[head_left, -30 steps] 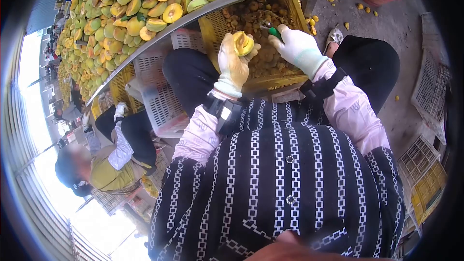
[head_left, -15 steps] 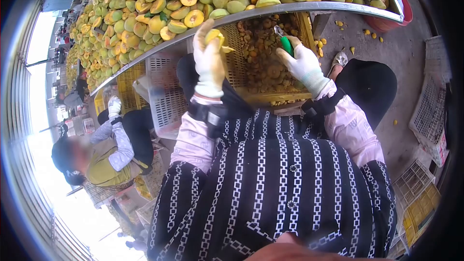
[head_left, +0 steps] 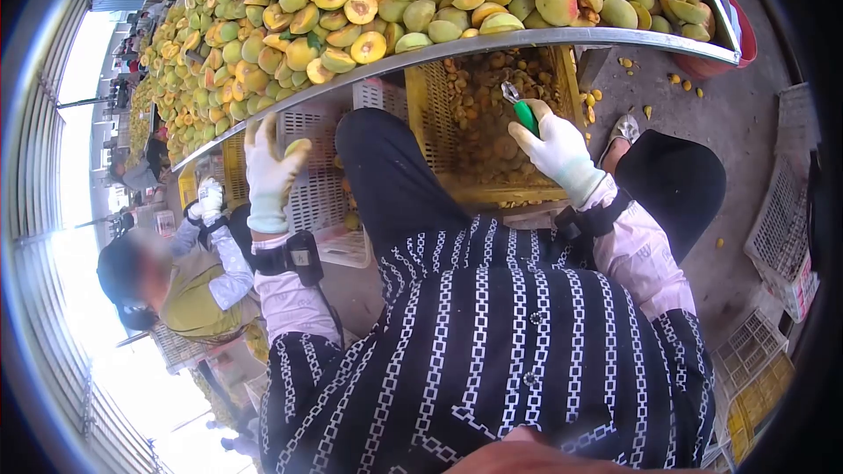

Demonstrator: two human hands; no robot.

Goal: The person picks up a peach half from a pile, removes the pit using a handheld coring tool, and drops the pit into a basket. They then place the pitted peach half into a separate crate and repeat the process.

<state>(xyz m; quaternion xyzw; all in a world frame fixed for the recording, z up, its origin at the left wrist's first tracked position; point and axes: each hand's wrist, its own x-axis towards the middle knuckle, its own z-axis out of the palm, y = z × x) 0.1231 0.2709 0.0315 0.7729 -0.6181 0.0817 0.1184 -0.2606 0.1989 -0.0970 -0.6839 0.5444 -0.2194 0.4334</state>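
Observation:
My left hand point(head_left: 272, 171), in a white glove with yellow-stained fingertips, is over a white plastic crate point(head_left: 312, 211) left of my knee. Its fingers are spread. In my right hand point(head_left: 558, 147), also gloved, is a green-handled tool point(head_left: 526, 117) with a metal tip pointing up and away from me. That tip is above a yellow crate point(head_left: 562, 79) holding brownish pits and scraps point(head_left: 487, 127). Beyond both hands, a metal-edged table point(head_left: 562, 36) is heaped with yellow-green peaches point(head_left: 360, 9), many cut in half.
A red tub point(head_left: 748, 39) stands beyond the table's right end, with fruit pieces point(head_left: 685, 83) on the floor nearby. Stacked crates point(head_left: 777, 219) line the right side. At left, another person point(head_left: 198, 285) in white gloves sits close to the table.
My left hand has moved left from the table edge to over the white crate, its fingers opening from around a piece of peach. My right hand keeps the tool, nearly in place.

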